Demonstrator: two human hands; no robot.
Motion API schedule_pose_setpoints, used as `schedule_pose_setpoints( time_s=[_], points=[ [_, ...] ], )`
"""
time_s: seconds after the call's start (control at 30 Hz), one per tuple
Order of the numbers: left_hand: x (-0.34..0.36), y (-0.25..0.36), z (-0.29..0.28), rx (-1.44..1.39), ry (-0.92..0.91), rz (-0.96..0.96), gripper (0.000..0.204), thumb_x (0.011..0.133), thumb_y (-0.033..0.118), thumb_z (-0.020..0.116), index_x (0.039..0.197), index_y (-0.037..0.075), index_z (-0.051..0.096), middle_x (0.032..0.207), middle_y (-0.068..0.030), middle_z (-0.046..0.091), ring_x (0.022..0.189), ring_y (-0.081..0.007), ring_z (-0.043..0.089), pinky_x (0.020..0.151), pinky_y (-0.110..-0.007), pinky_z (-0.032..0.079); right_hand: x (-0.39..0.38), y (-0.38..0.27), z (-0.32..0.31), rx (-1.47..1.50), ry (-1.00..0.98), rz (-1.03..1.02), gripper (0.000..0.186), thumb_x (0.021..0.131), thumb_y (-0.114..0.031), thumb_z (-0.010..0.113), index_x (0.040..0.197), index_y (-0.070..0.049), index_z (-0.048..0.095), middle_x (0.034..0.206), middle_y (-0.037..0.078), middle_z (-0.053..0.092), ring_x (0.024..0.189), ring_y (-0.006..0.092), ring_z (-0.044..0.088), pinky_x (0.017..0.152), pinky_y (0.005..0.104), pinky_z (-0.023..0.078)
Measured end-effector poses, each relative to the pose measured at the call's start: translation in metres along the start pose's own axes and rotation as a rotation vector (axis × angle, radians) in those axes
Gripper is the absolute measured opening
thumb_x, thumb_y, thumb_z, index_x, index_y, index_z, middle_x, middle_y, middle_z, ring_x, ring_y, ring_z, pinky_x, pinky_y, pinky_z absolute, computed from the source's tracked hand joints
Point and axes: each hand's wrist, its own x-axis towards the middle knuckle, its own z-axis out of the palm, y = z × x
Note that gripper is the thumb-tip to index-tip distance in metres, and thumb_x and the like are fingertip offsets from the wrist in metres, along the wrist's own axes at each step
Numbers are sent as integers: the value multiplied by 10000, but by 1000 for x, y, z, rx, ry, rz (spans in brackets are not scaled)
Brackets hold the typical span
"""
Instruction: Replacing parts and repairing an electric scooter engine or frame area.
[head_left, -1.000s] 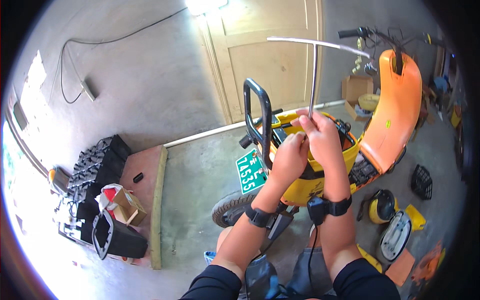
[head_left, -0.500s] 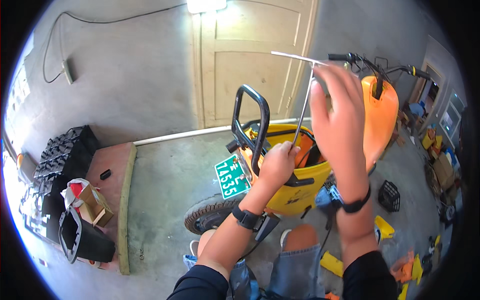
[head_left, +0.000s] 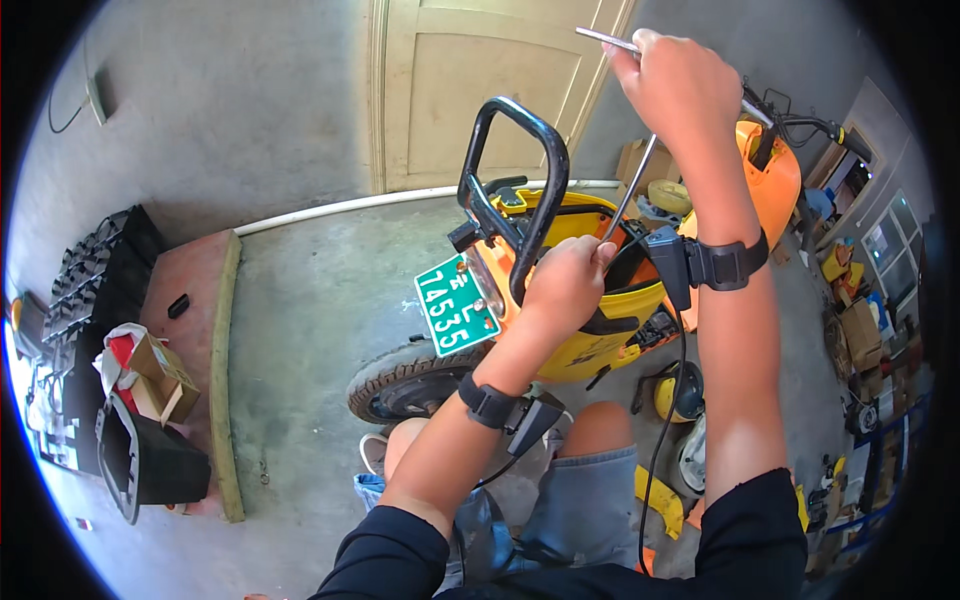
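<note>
A long metal T-handle wrench (head_left: 634, 188) slants down into the open yellow rear body of a scooter (head_left: 575, 365). High above it, my right hand (head_left: 688, 92) is closed round the wrench's crossbar, whose ends stick out on both sides. Lower down, my left hand (head_left: 562, 285) wraps the shaft near the body's rim. The wrench's tip is hidden inside. A black grab rail (head_left: 557, 155) rises just left of the shaft. Below the rail sit a green licence plate (head_left: 457, 303) and the rear wheel (head_left: 395, 388). Each wrist wears a black strap with a small box.
A black cable (head_left: 655, 470) hangs from my right wrist. Yellow panel pieces (head_left: 660, 502) and a yellow-and-black helmet (head_left: 680, 392) lie on the floor at right. Left, a low wood-edged platform (head_left: 222, 400) has a black bin (head_left: 170, 465) and a cardboard box (head_left: 165, 378) by it.
My right hand, loosely open beside the T-handle before, now grips its crossbar. My left hand stays on the shaft. The view has shifted, and the helmet has come into sight.
</note>
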Motion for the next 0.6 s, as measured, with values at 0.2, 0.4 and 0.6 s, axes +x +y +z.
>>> schedule_pose_setpoints(
  time_s=[0.2,0.4,0.6],
  points=[
    [-2,1,0,-48,45,89,281,975,204,534,840,-42,563,778,-216,578,761,-409,556,686,-463,430,-1,-3,1,11,106,25,256,865,-365,581,806,-148,705,710,100,682,694,308,673,600,428,520],
    [-2,5,-1,-13,53,83,224,961,171,555,881,-33,604,789,-201,592,769,-390,574,678,-438,445,-1,9,10,55,175,-7,243,845,-354,589,782,-137,681,689,87,659,647,299,653,561,428,503],
    [-2,6,1,34,57,108,219,959,171,554,899,-26,626,792,-211,608,774,-394,595,682,-436,463,-2,17,19,127,220,-58,216,825,-314,596,751,-117,646,675,77,635,621,298,635,541,429,489]
  ],
)
